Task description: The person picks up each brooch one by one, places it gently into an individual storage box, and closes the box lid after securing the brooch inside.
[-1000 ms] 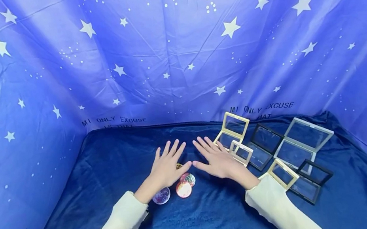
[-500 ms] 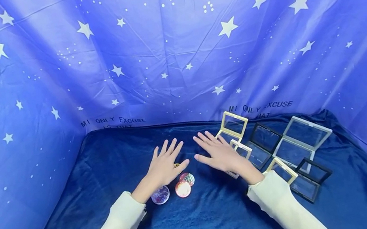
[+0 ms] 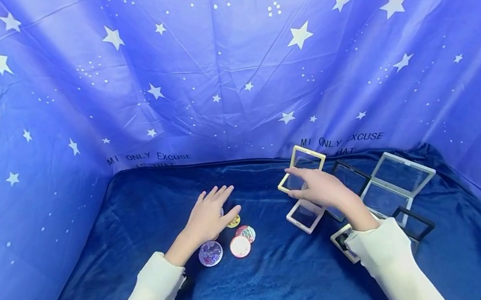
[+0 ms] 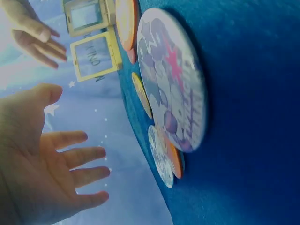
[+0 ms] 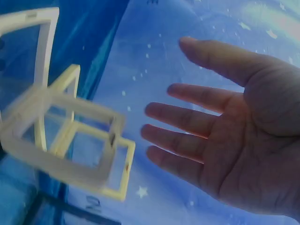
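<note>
My left hand [image 3: 206, 216] hovers with spread fingers over a group of round button badges. A purple badge [image 3: 211, 254] lies beside its wrist, also large in the left wrist view. A yellow badge [image 3: 234, 221] shows by the thumb, and a whitish red-rimmed badge [image 3: 240, 247] overlaps a red and green badge [image 3: 247, 233]. My right hand [image 3: 322, 187], holding nothing, is over the hinged clear display frames. Its fingers overlap the yellow frame [image 3: 305, 150] in the head view, and the small pale frame [image 3: 306, 219] is below it. Both palms show bare in the wrist views.
To the right stand more hinged frames: a black frame [image 3: 351, 173], a large white frame [image 3: 404, 174], a second black frame [image 3: 416, 223] and a cream frame [image 3: 344, 245] partly under the right sleeve. Dark blue cloth [image 3: 263, 293] covers the table; a starry curtain [image 3: 218, 69] hangs behind.
My right hand has moved right, from beside the left hand to over the frames, its fingers now more bent. My left hand has drawn slightly left, uncovering more of the yellow badge.
</note>
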`<move>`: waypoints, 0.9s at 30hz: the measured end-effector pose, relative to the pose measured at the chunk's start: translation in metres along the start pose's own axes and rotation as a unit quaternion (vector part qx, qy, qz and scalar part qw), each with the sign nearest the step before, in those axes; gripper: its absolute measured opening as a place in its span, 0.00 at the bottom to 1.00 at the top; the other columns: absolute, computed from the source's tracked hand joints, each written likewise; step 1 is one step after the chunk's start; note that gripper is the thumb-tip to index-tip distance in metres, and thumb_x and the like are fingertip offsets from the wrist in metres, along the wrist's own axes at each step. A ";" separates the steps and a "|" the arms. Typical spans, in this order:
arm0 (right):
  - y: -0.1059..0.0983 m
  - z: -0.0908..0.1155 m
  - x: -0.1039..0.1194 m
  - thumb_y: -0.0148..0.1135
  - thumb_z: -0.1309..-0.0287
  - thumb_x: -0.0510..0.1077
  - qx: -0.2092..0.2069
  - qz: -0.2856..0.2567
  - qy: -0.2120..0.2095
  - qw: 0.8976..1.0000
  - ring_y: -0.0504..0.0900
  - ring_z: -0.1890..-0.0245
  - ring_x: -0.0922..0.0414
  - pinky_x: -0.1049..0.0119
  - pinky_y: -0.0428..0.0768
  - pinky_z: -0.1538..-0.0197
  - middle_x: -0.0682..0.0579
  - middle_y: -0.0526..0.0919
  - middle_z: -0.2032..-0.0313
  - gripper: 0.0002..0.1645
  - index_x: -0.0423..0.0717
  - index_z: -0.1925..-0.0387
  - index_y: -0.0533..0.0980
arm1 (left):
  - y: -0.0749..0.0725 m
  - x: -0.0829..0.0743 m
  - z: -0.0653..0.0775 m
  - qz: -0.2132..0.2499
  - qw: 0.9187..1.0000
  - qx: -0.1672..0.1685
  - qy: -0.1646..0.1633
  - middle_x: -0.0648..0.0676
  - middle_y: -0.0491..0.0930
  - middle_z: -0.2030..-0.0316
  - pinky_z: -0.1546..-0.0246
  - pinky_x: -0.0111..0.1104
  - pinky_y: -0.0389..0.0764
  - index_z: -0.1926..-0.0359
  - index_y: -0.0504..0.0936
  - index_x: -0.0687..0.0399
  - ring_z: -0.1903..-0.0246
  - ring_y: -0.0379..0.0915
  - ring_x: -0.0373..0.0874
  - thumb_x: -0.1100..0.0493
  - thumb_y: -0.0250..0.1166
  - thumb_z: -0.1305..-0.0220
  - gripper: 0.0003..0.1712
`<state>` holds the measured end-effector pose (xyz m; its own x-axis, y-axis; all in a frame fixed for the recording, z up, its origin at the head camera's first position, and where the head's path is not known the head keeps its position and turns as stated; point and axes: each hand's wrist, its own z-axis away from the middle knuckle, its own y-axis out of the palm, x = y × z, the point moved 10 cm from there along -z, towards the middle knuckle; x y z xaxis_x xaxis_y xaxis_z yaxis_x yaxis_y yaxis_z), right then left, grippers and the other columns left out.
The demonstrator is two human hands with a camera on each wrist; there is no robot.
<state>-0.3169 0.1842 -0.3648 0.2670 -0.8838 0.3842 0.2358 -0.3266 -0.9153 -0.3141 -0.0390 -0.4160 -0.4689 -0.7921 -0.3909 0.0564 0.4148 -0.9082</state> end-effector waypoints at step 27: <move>-0.008 0.019 -0.062 0.69 0.38 0.44 0.013 -0.007 0.144 0.989 0.85 0.53 0.40 0.44 0.80 0.49 0.35 0.86 0.49 0.23 0.33 0.47 0.80 | 0.003 -0.038 0.016 0.018 0.983 0.091 0.157 0.52 0.88 0.53 0.49 0.42 0.82 0.45 0.86 0.52 0.53 0.84 0.48 0.47 0.82 0.53 0.34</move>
<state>-0.3179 0.2476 -0.3791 -0.0132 -0.9395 0.3424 0.2634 -0.3336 -0.9052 -0.2825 -0.0148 -0.4062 -0.7110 -0.5898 -0.3828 0.2202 0.3302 -0.9179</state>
